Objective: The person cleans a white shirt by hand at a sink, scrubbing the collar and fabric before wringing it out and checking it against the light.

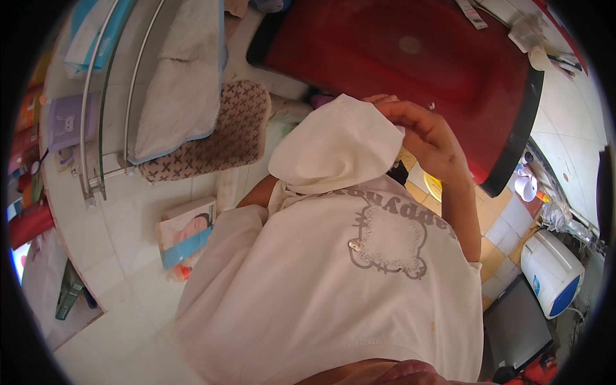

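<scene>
A piece of white cloth (337, 142), bunched and rounded, is held up in front of my chest, over the near side of a red basin (365, 53). My right hand (426, 134) grips its right edge, the fingers bent over and partly behind it. My left forearm comes in from the left, but the cloth hides my left hand. Below the cloth spreads my white T-shirt (313, 279), printed with a cartoon outline and lettering.
At left, a white towel (185, 77) with blue trim and a brown patterned cloth (226, 134) hang beside a metal rail (89, 106). A cardboard box (187, 231) is lower left. A white and blue appliance (551, 274), a white cup (525, 186) and a dark panel (519, 322) are at right.
</scene>
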`<action>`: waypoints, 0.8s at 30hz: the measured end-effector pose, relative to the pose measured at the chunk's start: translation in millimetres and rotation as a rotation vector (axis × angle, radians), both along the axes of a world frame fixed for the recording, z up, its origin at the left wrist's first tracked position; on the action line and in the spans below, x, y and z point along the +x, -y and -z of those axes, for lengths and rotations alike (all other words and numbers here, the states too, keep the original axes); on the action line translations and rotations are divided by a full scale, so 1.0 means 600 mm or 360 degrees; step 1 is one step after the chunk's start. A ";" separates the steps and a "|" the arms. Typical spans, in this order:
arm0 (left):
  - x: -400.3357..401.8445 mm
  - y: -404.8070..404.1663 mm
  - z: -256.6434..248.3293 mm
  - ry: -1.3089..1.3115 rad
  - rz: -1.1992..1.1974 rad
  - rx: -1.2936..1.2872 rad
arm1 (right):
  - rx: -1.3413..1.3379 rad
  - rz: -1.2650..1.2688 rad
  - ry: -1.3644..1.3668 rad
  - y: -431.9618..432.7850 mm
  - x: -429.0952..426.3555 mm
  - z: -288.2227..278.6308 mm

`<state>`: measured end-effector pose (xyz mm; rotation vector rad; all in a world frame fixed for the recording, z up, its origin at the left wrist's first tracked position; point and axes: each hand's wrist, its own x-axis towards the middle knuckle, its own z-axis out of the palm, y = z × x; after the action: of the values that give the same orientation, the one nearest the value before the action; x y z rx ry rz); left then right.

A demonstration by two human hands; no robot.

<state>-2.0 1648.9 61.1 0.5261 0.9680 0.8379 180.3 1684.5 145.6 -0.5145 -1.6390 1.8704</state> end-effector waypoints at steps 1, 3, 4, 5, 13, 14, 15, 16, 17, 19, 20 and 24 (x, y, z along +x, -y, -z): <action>-0.001 -0.001 -0.003 -0.0041 0.0034 0.0015 | -0.0311 0.0089 -0.0146 -0.002 0.002 -0.002; 0.001 -0.009 -0.007 -0.0123 0.0082 0.0042 | -0.0504 0.0092 -0.0222 -0.013 -0.001 0.016; 0.005 -0.017 -0.009 -0.0182 0.0075 0.0051 | -0.0601 0.0083 -0.0262 -0.017 -0.004 0.019; 0.011 -0.028 -0.010 -0.0240 0.0062 0.0056 | -0.0699 0.0081 -0.0306 -0.020 -0.006 0.022; 0.021 -0.102 0.009 0.0293 -0.0754 -0.0330 | -0.0739 0.0010 -0.0061 -0.020 -0.033 0.059; 0.011 -0.108 0.007 0.0363 -0.0867 -0.0409 | -0.0744 0.0184 -0.0071 -0.020 -0.033 0.059; -0.003 -0.110 0.010 0.0343 -0.0915 -0.0344 | -0.0748 0.0477 0.0056 -0.022 -0.036 0.053; -0.006 -0.110 -0.004 0.0358 -0.0889 -0.0355 | -0.0750 0.0506 0.0069 -0.025 -0.031 0.053; -0.004 -0.104 -0.026 0.0481 -0.0977 -0.0210 | -0.0709 0.0687 0.0312 -0.029 -0.023 0.058; -0.013 -0.100 -0.040 0.0617 -0.1043 -0.0087 | -0.0600 0.0957 0.0580 -0.031 -0.010 0.078; -0.021 -0.101 -0.040 0.0686 -0.0890 0.0103 | -0.0611 0.0982 0.0598 -0.031 -0.006 0.082; -0.025 -0.094 -0.033 0.0300 -0.0388 0.0610 | -0.0542 0.1164 0.0596 -0.042 0.004 0.094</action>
<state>-16.7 1705.1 80.8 0.6504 0.7076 1.2824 182.5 1709.7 89.3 -1.4576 -1.0910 1.5280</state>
